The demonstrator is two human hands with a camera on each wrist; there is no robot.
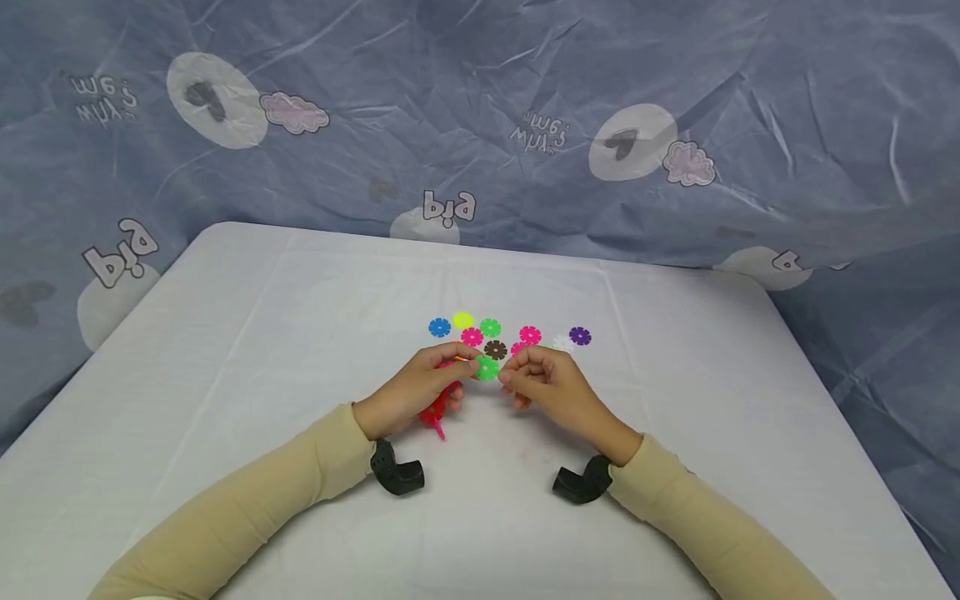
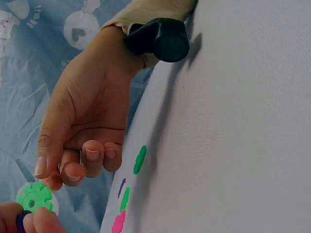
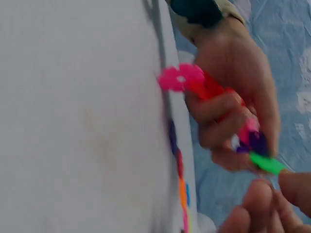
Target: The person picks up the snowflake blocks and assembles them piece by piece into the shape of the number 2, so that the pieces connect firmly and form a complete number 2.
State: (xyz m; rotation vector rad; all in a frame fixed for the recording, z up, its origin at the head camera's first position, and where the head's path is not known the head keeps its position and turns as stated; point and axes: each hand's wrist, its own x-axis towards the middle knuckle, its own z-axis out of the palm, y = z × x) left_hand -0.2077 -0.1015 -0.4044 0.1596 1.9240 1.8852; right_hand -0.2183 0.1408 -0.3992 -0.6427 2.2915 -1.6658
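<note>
"Left hand (image 1: pixel 412 385)?"
"I see it gripping the green disc (image 1: pixel 487 367) between both hands, plus the red chain (image 1: pixel 432 412)."
"Right hand (image 1: pixel 557 390)?"
"Curled just beside that disc; I can't tell whether it grips."

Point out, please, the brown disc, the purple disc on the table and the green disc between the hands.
Brown disc (image 1: pixel 498 351): head view, on its face beside the centre.
Purple disc (image 1: pixel 584 337): head view, right of its centre hole.
Green disc (image 2: pixel 34 195): left wrist view, just above its centre hole.
</note>
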